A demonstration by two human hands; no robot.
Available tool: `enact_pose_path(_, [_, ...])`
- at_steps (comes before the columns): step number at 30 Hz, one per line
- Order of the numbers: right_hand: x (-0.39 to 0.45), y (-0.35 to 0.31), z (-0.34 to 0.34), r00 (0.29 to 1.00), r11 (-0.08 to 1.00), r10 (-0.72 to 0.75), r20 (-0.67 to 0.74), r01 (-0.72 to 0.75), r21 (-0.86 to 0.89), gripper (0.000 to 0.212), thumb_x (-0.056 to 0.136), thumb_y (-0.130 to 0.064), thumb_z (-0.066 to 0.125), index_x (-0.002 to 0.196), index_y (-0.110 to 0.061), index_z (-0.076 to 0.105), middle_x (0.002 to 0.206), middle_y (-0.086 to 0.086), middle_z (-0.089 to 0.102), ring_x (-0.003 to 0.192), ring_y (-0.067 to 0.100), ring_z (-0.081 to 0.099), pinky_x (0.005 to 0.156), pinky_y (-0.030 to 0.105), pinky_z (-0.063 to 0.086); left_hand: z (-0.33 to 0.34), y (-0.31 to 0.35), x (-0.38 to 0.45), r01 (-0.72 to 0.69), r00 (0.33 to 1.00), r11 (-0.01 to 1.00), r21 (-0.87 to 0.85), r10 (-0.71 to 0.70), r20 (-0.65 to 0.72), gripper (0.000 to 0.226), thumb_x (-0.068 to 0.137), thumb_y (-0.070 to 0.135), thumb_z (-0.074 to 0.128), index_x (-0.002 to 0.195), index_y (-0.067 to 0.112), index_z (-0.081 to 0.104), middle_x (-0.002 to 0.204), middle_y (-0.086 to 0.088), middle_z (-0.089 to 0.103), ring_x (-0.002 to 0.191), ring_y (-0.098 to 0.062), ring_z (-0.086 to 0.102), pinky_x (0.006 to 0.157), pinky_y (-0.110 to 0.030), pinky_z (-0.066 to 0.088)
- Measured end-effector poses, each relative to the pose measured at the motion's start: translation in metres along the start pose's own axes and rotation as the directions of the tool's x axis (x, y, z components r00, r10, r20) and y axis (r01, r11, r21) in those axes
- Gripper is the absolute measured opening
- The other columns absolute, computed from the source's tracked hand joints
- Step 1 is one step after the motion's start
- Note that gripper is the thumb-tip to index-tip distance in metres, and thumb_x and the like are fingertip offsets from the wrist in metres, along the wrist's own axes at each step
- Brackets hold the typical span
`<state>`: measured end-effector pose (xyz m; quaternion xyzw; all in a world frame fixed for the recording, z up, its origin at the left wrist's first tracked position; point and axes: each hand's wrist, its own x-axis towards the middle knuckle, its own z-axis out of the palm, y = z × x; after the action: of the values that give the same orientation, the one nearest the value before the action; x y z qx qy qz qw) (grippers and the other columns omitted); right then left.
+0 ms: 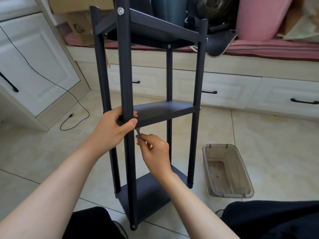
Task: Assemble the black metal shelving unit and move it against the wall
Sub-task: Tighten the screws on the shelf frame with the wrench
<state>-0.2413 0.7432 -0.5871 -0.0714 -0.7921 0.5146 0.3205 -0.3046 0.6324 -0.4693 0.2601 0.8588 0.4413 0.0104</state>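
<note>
1. We see the black metal three-tier shelving unit (165, 111) standing upright on the beige tiled floor (259, 135), just in front of the person's knees and near a white drawer bench with a pink mat (224, 80).
2. The left hand (114, 125) grips the nearest round black post (126, 66) at the level of the middle shelf, fingers curled round it.
3. The right hand (155, 150) pinches a small grey metal key tool (138, 133) between thumb and fingertips, its tip held up just under the front corner of the middle shelf (we cannot tell whether it sits in a bolt).
4. A silver bolt with washer (120, 10) shows on the same post near the top shelf.
5. A clear grey plastic tray (227, 171) lies on the floor just right of the unit's base.
6. A thin black cable (51, 80) trails down the white cabinet (34, 57) at left onto the tiles.
</note>
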Motion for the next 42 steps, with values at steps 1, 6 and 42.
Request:
enact_pose_path(1, [-0.001, 0.000, -0.004, 0.999, 0.999, 0.031, 0.014, -0.031, 0.010, 0.016, 0.092, -0.013, 0.065, 0.102, -0.008, 0.077, 0.085, 0.002, 0.074, 0.072, 0.018, 0.062, 0.068, 0.036, 0.054, 0.001, 0.001, 0.000, -0.005, 1.000, 1.000, -0.005, 0.005, 0.002, 0.011, 0.095, 0.013, 0.063, 0.104, 0.018, 0.067, 0.101, 0.012, 0.067, 0.086, 0.020, 0.057, 0.070, 0.003, 0.039])
enact_pose_path(6, [-0.002, -0.007, -0.021, 0.988, 0.990, 0.124, 0.091, -0.129, 0.055, 0.017, 0.094, -0.017, 0.063, 0.103, -0.011, 0.077, 0.083, -0.002, 0.074, 0.076, 0.008, 0.066, 0.071, 0.020, 0.053, 0.004, 0.006, -0.002, -0.029, 0.999, 1.000, 0.005, 0.029, 0.023, 0.011, 0.096, 0.012, 0.064, 0.104, 0.019, 0.066, 0.096, 0.011, 0.065, 0.084, 0.020, 0.056, 0.068, 0.003, 0.039])
enact_pose_path(42, [0.004, -0.009, -0.009, 0.978, 0.990, -0.129, -0.164, 0.119, -0.071, 0.011, 0.088, -0.009, 0.069, 0.094, -0.005, 0.077, 0.087, 0.001, 0.073, 0.075, 0.005, 0.057, 0.066, 0.008, 0.043, 0.013, 0.002, 0.000, -0.058, 0.997, 0.998, -0.027, 0.059, 0.044, 0.012, 0.089, 0.019, 0.069, 0.100, 0.022, 0.070, 0.099, 0.009, 0.070, 0.093, 0.003, 0.061, 0.074, -0.002, 0.043])
